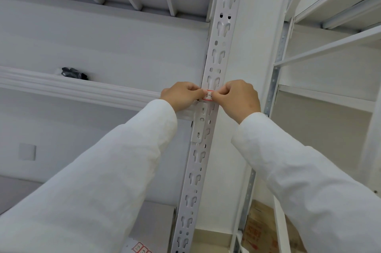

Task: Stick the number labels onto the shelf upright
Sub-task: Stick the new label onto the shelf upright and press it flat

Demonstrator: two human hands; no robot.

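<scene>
While both hands meet on the upright point(208, 108), the left hand point(181, 95) has its fingers curled, its fingertip and thumb pinching the left end of a label point(208, 96). The right hand point(239, 98) is curled the same way and pinches the label's right end. The label lies flat across the face of the upright, just above the bracket point(201, 123) where a shelf beam point(82, 88) joins it. It is white with a red border; dark marks with a dash show in the middle, but the fingers cover too much to read them. Both arms wear white sleeves point(103, 180).

Rows of keyhole slots run up the upright. At the bottom edge, left of the upright, more red-bordered labels point(141, 248) lie on a sheet; one seems to read 1-3. A small dark bundle point(72, 72) sits on the shelf beam well to the left. A brown carton point(266, 230) with red print, too blurred to read, sits low on the right
</scene>
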